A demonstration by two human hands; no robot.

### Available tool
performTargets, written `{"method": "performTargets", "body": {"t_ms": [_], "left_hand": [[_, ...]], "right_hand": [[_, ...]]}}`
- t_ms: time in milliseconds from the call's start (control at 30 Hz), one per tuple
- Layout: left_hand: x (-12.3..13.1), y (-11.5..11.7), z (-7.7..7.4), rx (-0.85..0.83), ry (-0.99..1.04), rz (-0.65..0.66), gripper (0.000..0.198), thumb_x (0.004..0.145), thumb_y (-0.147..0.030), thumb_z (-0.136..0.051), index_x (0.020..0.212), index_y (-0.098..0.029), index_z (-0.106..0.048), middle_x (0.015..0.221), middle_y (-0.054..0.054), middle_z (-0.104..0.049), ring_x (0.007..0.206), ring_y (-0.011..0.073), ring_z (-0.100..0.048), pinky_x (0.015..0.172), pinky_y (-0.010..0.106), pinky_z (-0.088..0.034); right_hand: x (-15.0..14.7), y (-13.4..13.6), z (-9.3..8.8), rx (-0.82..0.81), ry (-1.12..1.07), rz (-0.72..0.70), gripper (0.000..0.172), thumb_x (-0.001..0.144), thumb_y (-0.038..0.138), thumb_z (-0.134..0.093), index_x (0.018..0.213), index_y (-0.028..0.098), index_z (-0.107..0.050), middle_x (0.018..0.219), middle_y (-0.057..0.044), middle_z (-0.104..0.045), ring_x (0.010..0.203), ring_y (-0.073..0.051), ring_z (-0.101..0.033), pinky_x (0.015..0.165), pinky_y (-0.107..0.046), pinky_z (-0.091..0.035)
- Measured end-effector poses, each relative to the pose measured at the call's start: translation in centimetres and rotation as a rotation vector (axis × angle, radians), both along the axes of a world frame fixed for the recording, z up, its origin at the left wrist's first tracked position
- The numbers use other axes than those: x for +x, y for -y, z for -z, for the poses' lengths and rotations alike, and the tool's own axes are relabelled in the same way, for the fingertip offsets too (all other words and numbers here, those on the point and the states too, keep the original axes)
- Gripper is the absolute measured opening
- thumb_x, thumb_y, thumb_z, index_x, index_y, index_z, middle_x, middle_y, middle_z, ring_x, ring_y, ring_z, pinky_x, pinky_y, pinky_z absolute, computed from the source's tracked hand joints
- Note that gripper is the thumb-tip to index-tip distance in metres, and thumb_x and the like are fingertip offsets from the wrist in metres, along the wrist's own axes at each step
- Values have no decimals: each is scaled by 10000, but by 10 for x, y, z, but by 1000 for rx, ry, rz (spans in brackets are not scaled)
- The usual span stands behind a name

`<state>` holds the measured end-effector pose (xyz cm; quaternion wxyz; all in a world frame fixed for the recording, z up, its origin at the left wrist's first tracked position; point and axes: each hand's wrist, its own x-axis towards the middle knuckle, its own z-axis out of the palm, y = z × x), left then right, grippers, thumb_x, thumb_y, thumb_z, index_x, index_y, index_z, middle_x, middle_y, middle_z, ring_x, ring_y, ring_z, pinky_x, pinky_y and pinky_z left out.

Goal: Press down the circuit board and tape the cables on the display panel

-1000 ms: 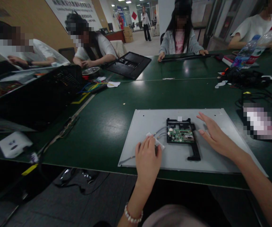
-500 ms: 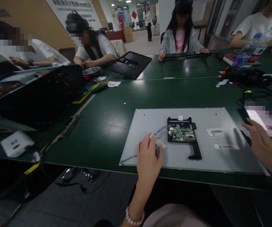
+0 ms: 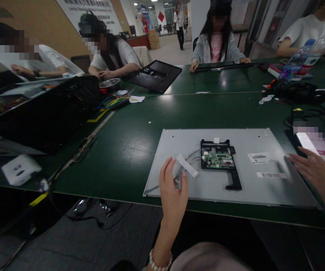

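A grey flat display panel (image 3: 252, 146) lies on the green table in front of me. Fixed to it is a black plastic bracket (image 3: 237, 178) holding a green circuit board (image 3: 217, 159), with thin grey cables (image 3: 195, 153) running out to the left. Across these cables lies a white strip of tape (image 3: 187, 166). My left hand (image 3: 172, 188) is over the panel's left part, thumb and fingers apart beside the strip and cables, gripping nothing visible. At the panel's right edge, my right hand (image 3: 316, 171) is open with its fingers stretched out, seemingly touching that edge.
A phone (image 3: 316, 145) lies beyond my right hand, near black cables and plastic bottles (image 3: 296, 62). To the left stand a large black casing (image 3: 44, 113) and a white box-shaped device (image 3: 20, 170). Several people sit around the table; a black cover (image 3: 157, 77) lies at the far side.
My left hand has drawn back slightly left from the white strip, uncovering it, and its fingers have spread. My right hand has come down to the panel's right edge.
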<state>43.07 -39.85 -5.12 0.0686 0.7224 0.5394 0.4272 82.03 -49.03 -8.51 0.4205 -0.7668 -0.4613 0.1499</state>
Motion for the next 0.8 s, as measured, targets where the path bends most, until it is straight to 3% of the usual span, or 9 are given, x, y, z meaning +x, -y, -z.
{"method": "performTargets", "body": {"t_ms": [100, 167, 467, 800], "left_hand": [[-12, 4, 0, 21, -66, -57, 441, 940, -238, -510, 1374, -193, -448, 1346, 157, -554, 1278, 258, -511, 1085, 474, -405], [-23, 9, 0, 18, -129, -125, 472, 937, -255, -513, 1398, -191, -433, 1335, 166, -569, 1267, 279, -524, 1075, 503, -398], [-51, 31, -4, -89, -311, -212, 485, 960, -290, -460, 1432, -197, -397, 1387, 169, -553, 1288, 313, -518, 1072, 549, -377], [-59, 24, 6, -116, -399, -260, 489, 992, -343, -387, 1445, -161, -389, 1396, 166, -554, 1272, 314, -533, 1088, 552, -350]], "right_hand": [[-1, -1, -5, 19, -347, 21, 599, 946, 571, -400, 1478, 296, -387, 1430, -194, -536, 1311, -302, -529, 1106, -398, -422], [-2, -1, -8, 28, -425, 29, 605, 931, 563, -429, 1468, 285, -400, 1443, -204, -517, 1326, -317, -509, 1120, -411, -407], [-2, 0, -10, 83, -500, 41, 618, 908, 559, -426, 1466, 294, -385, 1461, -225, -488, 1307, -347, -524, 1101, -458, -423], [-21, -9, -9, 246, -734, 112, 592, 795, 550, -640, 1318, 284, -553, 1314, -160, -626, 1251, -335, -581, 1125, -505, -369]]}}
